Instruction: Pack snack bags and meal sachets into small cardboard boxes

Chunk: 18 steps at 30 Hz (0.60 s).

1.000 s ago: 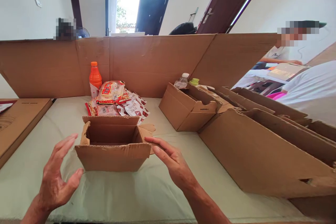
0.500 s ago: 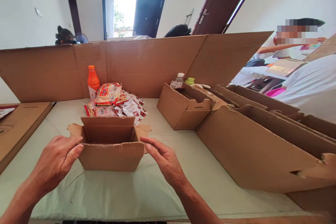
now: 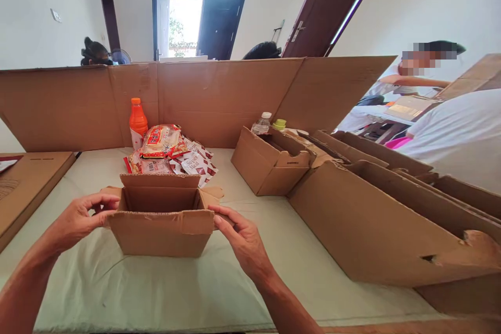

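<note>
A small cardboard box (image 3: 160,234) stands upright on the pale green cloth, its top open and its flaps raised or folded outward. My left hand (image 3: 88,213) is closed on the box's left side flap, thumb at the near corner. At the right side my right hand (image 3: 240,237) pinches the other flap and near corner, fingertips partly hidden behind the cardboard. Just behind the box lie food packets (image 3: 162,141) with red and clear wrapping, and several white-and-brown sachets (image 3: 199,163). An orange bottle (image 3: 136,122) stands behind them.
A tall cardboard panel (image 3: 219,102) lines the back. Right of me stand a smaller open box (image 3: 270,167) and larger open boxes (image 3: 364,224). A clear bottle (image 3: 262,123) shows behind them. A flat carton (image 3: 35,188) lies at left. Other people sit beyond the panel and at far right.
My left hand has shifted its fingers behind the left flap, and the box's near wall leans slightly further outward. My right hand stays at the right corner. The view has turned slightly.
</note>
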Each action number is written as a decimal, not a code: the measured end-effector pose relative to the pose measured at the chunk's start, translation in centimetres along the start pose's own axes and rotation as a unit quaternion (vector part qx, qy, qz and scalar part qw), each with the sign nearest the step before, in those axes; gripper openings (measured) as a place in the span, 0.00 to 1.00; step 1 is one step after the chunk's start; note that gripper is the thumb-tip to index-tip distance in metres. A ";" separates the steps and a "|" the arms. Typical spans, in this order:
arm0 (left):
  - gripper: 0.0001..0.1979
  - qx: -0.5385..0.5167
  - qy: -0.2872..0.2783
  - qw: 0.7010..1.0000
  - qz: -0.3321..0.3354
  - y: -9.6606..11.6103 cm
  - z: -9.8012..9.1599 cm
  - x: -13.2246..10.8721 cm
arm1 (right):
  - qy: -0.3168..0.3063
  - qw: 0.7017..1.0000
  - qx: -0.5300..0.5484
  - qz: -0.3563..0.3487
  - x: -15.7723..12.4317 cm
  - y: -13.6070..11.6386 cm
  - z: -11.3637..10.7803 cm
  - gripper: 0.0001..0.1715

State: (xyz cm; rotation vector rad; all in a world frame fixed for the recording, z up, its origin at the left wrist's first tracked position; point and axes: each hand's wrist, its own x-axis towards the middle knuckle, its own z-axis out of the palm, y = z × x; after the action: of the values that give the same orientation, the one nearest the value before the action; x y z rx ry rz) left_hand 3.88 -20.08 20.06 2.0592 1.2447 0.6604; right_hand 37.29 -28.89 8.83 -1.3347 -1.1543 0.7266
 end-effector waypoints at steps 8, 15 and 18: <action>0.24 0.195 -0.009 0.962 0.193 -2.6 0.8 -2.2 | 0.005 1.000 -0.025 -0.008 -0.2 0.1 0.0 0.26; 0.21 0.279 0.043 0.931 0.232 -3.7 4.3 -3.4 | 0.005 0.999 -0.028 0.019 -0.8 0.1 0.3 0.30; 0.17 0.281 0.115 0.920 0.247 -3.9 6.0 -3.5 | 0.011 0.999 -0.021 0.021 -1.1 0.1 0.3 0.31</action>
State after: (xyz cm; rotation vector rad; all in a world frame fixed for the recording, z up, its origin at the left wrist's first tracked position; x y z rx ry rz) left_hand 4.21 -23.44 12.83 2.9014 1.1289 0.8606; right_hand 36.69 -29.73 8.43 -1.4032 -1.1329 0.7203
